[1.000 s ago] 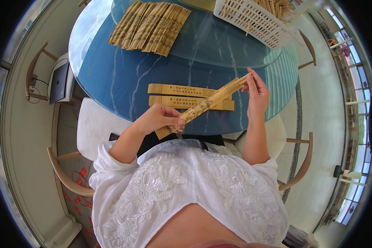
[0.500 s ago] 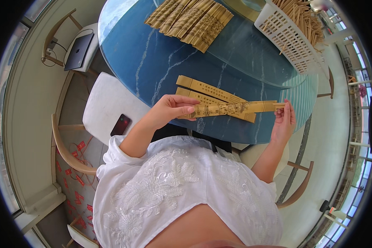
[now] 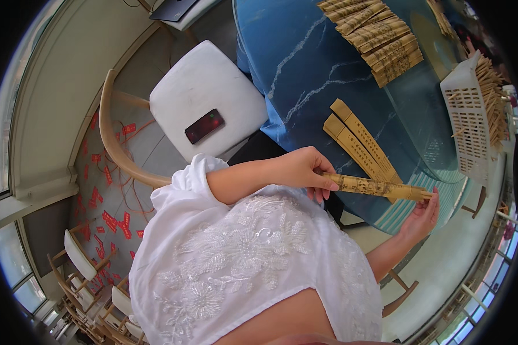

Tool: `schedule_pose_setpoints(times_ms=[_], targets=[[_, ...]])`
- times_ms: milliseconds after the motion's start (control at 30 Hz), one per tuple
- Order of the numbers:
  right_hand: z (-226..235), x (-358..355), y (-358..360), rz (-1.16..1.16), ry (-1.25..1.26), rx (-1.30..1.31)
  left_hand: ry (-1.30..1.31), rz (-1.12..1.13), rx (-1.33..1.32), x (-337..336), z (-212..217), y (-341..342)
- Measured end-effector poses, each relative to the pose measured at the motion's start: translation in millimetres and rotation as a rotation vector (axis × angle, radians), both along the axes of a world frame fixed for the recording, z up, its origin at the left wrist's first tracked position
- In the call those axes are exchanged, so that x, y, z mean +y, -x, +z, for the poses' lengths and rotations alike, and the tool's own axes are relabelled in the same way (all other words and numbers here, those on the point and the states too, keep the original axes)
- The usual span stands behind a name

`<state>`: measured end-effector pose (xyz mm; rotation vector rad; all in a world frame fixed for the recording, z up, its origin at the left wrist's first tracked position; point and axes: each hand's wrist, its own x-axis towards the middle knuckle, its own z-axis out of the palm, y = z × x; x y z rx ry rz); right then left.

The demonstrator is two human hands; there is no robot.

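Note:
Between my two hands stretches a gold printed paper chopstick sleeve (image 3: pixel 369 185). My left hand (image 3: pixel 308 170) pinches its left end between thumb and fingers. At the other end, the fingertips of my right hand (image 3: pixel 419 218) are closed on wooden chopsticks (image 3: pixel 426 195), of which only the tips show at the sleeve's mouth. Just beyond the held sleeve, a few flat gold sleeves (image 3: pixel 357 141) lie fanned on the blue table (image 3: pixel 305 75). Farther back is a row of several printed gold sleeves (image 3: pixel 380 40), laid side by side.
A white perforated basket (image 3: pixel 469 123) full of wooden chopsticks (image 3: pixel 489 98) stands at the right on a raised glass disc (image 3: pixel 420 121). Left of the table, a white-seated chair (image 3: pixel 213 86) holds a dark phone (image 3: pixel 204 126). A laptop (image 3: pixel 174 8) rests on another seat at the back.
My view has turned leftward, so the table sits farther right. The chopsticks stick out less from the sleeve, and my right hand is closer to its mouth.

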<state>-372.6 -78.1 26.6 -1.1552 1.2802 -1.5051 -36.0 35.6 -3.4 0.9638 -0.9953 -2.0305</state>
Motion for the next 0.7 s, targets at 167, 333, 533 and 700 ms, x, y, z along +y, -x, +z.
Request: schedule_pose_setpoints(times_ms=[167,333,533,700], targets=[[-10,11,-27,0.035,-0.041,0.113,-0.014,0.031,0.012,3,-1,-3],[-5,15,-44,0.066,0.034,0.204,-0.02,0.051,0.021,4,-3,-6],[2,15,-57,0.036,0.065,0.277,-0.023,0.071,-0.03,5,-4,-9],[5,13,-62,-0.008,0.093,0.11,-0.046,0.145,-0.045,7,-5,-12]])
